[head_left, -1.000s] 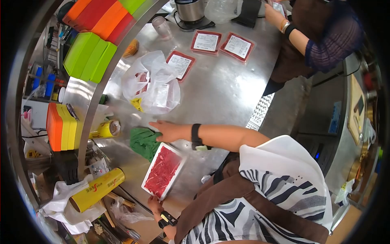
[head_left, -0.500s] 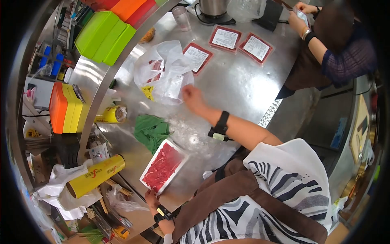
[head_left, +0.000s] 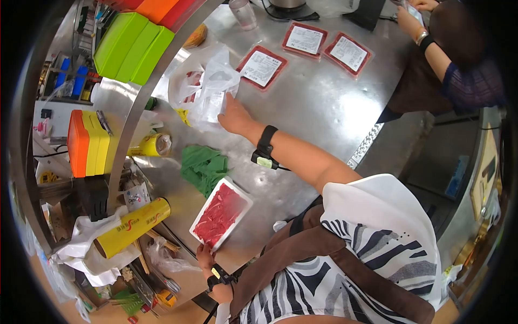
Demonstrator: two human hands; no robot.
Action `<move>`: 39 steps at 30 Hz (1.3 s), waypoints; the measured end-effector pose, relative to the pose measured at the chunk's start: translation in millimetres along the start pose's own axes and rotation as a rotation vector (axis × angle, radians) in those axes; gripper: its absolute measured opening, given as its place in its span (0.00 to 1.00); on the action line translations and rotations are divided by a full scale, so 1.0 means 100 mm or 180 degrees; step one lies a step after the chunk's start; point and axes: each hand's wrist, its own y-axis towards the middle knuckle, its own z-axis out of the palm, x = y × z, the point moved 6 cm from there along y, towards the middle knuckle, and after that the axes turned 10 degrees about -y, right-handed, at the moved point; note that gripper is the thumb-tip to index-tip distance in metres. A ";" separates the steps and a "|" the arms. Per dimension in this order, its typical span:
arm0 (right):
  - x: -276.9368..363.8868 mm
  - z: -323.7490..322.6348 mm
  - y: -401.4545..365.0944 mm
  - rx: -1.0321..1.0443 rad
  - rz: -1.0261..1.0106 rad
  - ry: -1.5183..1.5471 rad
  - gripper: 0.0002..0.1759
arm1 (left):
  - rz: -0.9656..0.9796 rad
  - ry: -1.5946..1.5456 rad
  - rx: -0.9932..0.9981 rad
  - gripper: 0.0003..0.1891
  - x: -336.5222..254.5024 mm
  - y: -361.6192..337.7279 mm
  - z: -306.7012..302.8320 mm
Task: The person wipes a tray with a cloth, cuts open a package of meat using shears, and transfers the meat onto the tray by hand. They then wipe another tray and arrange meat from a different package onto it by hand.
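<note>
My right hand (head_left: 236, 115) reaches across the steel table and touches the near side of a translucent white plastic bag (head_left: 218, 81). Its fingers appear bent against the film, with red packaging partly visible inside. My left hand (head_left: 205, 260) grips the near corner of a white foam tray (head_left: 244, 203), which holds sliced raw red meat (head_left: 218, 212). Beside the tray's far end lies a crumpled green cloth (head_left: 204, 166). Sealed red packs with white labels lie beyond the bag: one close to it (head_left: 262, 67), two farther right (head_left: 305, 39) (head_left: 348, 54).
Yellow film rolls (head_left: 135, 227) (head_left: 154, 144) lie at the left. Green boxes (head_left: 132, 48) and orange-yellow boxes (head_left: 89, 143) stand along the metal shelf edge (head_left: 129, 121). A clear cup (head_left: 243, 14) stands at the back. Another person's hands (head_left: 413, 19) work at upper right.
My right hand has moved leftward onto the plastic bag, and the bag's film has bunched differently. My left hand stays at the tray's corner. The whole view has shifted slightly.
</note>
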 end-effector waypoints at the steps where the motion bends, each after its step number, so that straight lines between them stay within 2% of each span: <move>1: -0.04 0.05 0.01 -0.0100 -0.0280 0.0047 0.41 | -0.0006 -0.0018 -0.0018 0.16 -0.03 -0.02 0.04; 2: -0.06 0.08 0.01 -0.0199 -0.0569 0.0089 0.38 | 0.0036 -0.0048 -0.0021 0.16 -0.03 -0.03 0.05; 6: -0.27 -0.06 -0.07 0.0104 -0.0638 0.0278 0.30 | 0.0084 0.0014 -0.0089 0.15 0.01 -0.01 0.03; 8: -0.27 -0.43 -0.17 -0.0061 -0.0647 -0.0506 0.26 | 0.0070 -0.0128 -0.0132 0.14 -0.09 -0.12 0.12; 10: -0.46 -0.64 -0.15 -0.1630 -0.1372 -0.1241 0.25 | 0.0038 -0.0263 -0.0196 0.14 -0.05 -0.11 0.10; 11: -0.46 -0.75 -0.15 -0.1594 -0.1412 -0.1251 0.25 | 0.0010 -0.0302 -0.0218 0.14 -0.03 -0.12 0.09; 13: -0.29 -1.11 -0.23 -0.2145 -0.1709 -0.2236 0.24 | 0.0037 -0.0234 -0.0235 0.14 -0.09 -0.17 0.14; 14: -0.36 -1.14 -0.20 -0.2126 -0.1752 -0.2246 0.24 | 0.0029 -0.0251 -0.0240 0.15 -0.10 -0.18 0.16; 16: -0.49 -1.05 -0.07 -0.1415 -0.1659 -0.2571 0.22 | 0.0047 -0.0213 -0.0259 0.16 -0.09 -0.18 0.15; 19: -0.47 -0.98 -0.02 -0.1149 -0.1641 -0.2941 0.20 | 0.0050 -0.0126 -0.0234 0.17 -0.07 -0.15 0.14; 21: -0.45 -0.96 -0.06 -0.1291 -0.1890 -0.2943 0.18 | 0.0095 -0.0069 -0.0223 0.17 -0.04 -0.12 0.14; 26: -0.29 -0.82 -0.47 -0.0427 -0.1399 -0.2918 0.15 | 0.0146 -0.0339 -0.0191 0.15 -0.02 -0.12 0.14; 27: -0.20 -0.84 -0.48 -0.0427 -0.1434 -0.2929 0.15 | 0.0170 -0.0346 -0.0129 0.15 -0.03 -0.12 0.15; 29: -0.15 -0.69 -0.48 0.0466 -0.1041 -0.2791 0.18 | 0.0241 -0.0286 -0.0133 0.14 -0.01 -0.08 0.13; 31: 0.32 -0.72 -0.52 -0.0965 -0.2590 -0.2160 0.24 | 0.0293 -0.0199 -0.0147 0.14 0.00 -0.08 0.14; 33: 0.70 -0.58 -0.36 -0.1341 -0.3188 -0.1996 0.29 | 0.0393 -0.0171 -0.0165 0.15 -0.02 -0.09 0.15; 35: 0.74 -0.28 0.01 -0.1415 -0.3387 -0.2147 0.26 | 0.0417 -0.0134 -0.0199 0.15 -0.01 -0.07 0.14; 37: 0.77 -0.14 0.03 -0.1506 -0.3602 -0.2298 0.24 | 0.0458 -0.0112 -0.0233 0.15 0.01 -0.06 0.12; 39: 0.47 0.21 0.17 0.0219 -0.2507 -0.3690 0.21 | 0.0484 0.0036 -0.0267 0.16 0.02 -0.06 0.12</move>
